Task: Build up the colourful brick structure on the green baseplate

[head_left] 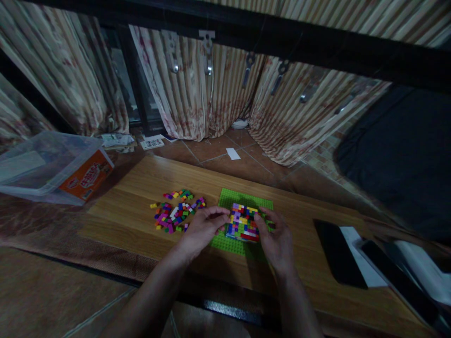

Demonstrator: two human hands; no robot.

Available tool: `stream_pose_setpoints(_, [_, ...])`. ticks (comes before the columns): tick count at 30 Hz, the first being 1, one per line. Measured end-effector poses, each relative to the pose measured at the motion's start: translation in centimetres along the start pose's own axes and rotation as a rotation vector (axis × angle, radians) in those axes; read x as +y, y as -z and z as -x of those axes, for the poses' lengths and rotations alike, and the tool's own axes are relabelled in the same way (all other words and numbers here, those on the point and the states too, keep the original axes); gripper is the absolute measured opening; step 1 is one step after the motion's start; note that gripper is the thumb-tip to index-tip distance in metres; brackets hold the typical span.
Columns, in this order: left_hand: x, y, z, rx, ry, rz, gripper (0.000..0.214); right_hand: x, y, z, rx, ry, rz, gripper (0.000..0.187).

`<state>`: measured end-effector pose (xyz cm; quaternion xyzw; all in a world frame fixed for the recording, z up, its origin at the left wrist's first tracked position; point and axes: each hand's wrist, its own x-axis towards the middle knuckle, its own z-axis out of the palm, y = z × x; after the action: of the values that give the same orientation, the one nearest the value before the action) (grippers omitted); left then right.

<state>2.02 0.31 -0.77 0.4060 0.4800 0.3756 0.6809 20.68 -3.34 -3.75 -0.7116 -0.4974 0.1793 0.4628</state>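
A green baseplate (243, 198) lies on a low wooden table (141, 188). On it stands a block of many small coloured bricks (243, 221). My left hand (202, 228) rests at the block's left edge, fingers curled with the tips touching the bricks. My right hand (276, 241) is at the block's right edge, fingers bent against its side. What, if anything, either set of fingertips pinches is too small to make out. A loose pile of small coloured bricks (174, 211) lies on the table just left of my left hand.
A clear plastic box with an orange label (56, 166) sits at the table's left end. A dark phone (338, 256) on white paper and another dark device (394, 277) lie at the right. Striped curtains (197, 94) hang behind; papers lie on the tiled floor.
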Motion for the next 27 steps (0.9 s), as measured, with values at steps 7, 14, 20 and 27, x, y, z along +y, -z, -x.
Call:
stream_pose_setpoints(7, [0.2,-0.2,0.1,0.006,0.006,0.000,0.021,-0.6,-1.2,0.1,-0.031,-0.136,-0.149,0.048])
stream_pose_setpoints(14, [0.2,-0.2,0.2,0.003,0.019,-0.065,0.023,-0.2,-2.2,-0.2,-0.005,-0.241,-0.326,0.043])
stream_pose_setpoints(20, [-0.1,-0.1,-0.3,0.012,-0.015,-0.122,0.032,-0.2,-2.5,-0.4,0.007,-0.215,-0.406,0.036])
stream_pose_setpoints(27, [0.4,-0.2,-0.5,0.063,-0.039,-0.227,0.037,-0.4,-2.4,0.0,0.051,-0.149,-0.392,0.043])
